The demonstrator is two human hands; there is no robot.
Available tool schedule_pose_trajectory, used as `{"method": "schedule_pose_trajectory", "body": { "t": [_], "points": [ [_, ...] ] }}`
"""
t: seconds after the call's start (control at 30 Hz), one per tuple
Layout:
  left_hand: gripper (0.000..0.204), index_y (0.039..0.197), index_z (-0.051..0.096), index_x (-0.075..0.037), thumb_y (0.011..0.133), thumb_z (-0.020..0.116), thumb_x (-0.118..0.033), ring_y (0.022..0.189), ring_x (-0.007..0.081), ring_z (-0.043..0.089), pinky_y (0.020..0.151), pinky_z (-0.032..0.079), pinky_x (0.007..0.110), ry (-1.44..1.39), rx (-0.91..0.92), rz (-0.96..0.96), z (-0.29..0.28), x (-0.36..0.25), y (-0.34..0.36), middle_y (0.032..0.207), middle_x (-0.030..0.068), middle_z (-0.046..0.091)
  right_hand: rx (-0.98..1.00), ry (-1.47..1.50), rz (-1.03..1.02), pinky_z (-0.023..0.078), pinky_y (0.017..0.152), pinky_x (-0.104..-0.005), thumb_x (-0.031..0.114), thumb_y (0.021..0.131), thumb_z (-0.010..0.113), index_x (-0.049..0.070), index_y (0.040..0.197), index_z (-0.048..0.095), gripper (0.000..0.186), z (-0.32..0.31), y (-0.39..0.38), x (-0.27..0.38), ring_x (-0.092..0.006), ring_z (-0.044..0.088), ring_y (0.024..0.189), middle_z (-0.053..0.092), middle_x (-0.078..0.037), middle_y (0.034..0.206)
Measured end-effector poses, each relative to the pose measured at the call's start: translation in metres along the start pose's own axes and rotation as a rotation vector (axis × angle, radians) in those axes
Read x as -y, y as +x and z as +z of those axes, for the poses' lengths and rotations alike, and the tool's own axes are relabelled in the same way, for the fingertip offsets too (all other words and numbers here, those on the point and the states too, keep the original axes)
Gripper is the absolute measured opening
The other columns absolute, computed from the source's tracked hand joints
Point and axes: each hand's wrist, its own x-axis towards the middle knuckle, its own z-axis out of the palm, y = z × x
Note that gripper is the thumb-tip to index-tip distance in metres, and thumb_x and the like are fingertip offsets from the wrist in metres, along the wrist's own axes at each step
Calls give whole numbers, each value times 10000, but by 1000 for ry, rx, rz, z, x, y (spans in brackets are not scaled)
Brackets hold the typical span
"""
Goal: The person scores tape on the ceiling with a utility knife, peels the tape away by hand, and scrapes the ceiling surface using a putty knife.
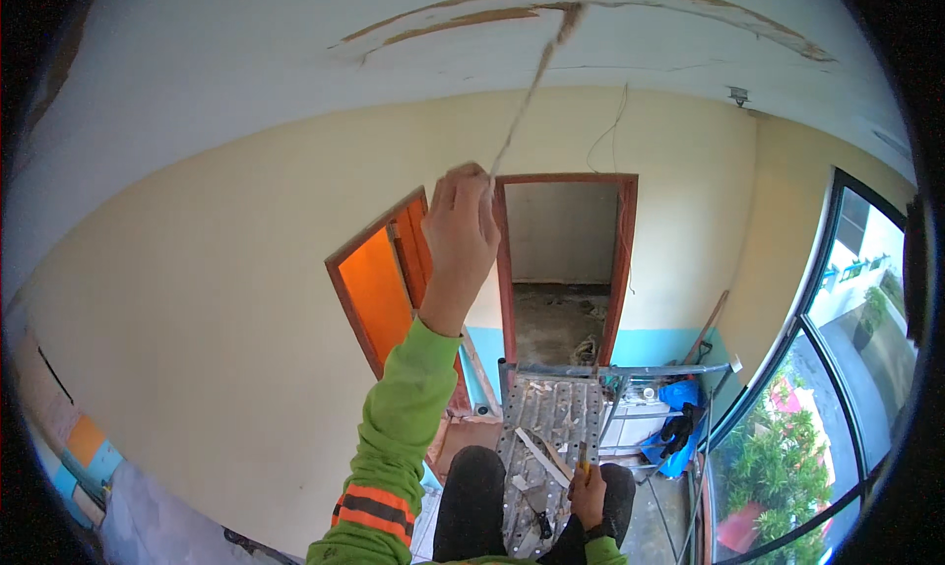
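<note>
My left hand (pixel 461 209) is raised in the middle of the view, its fingers pinched on the lower end of a thin, pale strip (pixel 527 97). The strip, perhaps joint tape or peeling coating, runs up to the ceiling (pixel 246 53), where it still hangs from a long scraped band (pixel 463 16) with brown edges. Low down, close to my knees, my right hand (pixel 588 496) is closed around a small tool with a yellow-orange handle (pixel 583 454). Its working end is too small to make out.
Below me is a perforated metal scaffold platform (pixel 556 398) littered with pale scraps (pixel 541 457). Metal rails (pixel 669 370) and blue plastic (pixel 679 395) are on its right. A doorway (pixel 561 230) stands ahead, an orange-lit door opening (pixel 374 280) left of it, and a large window (pixel 787 437) at right.
</note>
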Motion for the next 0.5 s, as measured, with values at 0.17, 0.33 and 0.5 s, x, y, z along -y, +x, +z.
{"method": "schedule_pose_trajectory", "body": {
  "t": [0.17, 0.33, 0.5],
  "points": [
    [126, 983, 565, -36, 864, 535, -66, 941, 338, 591, 762, 525, 428, 213, 383, -219, -1, 57, -136, 1010, 139, 604, -17, -52, -77, 437, 438, -311, 228, 942, 525, 3, 919, 539, 227, 5, 0, -9, -146, 567, 491, 566, -60, 588],
    [328, 1175, 529, -30, 857, 567, -103, 1079, 353, 546, 877, 482, 452, 162, 948, -420, -29, 102, -264, 1143, 168, 569, 40, -54, -66, 441, 443, -296, 211, 938, 533, -9, 879, 523, 228, 8, -4, 12, -137, 559, 483, 561, -58, 589],
    [615, 1362, 399, -77, 803, 654, -86, 1189, 405, 452, 950, 442, 461, -15, 544, -84, 0, 31, -122, 1291, 214, 452, -31, -164, -188, 448, 446, -312, 223, 941, 535, -14, 879, 528, 244, 16, 9, -28, -157, 578, 486, 570, -72, 581]
  ]
}}
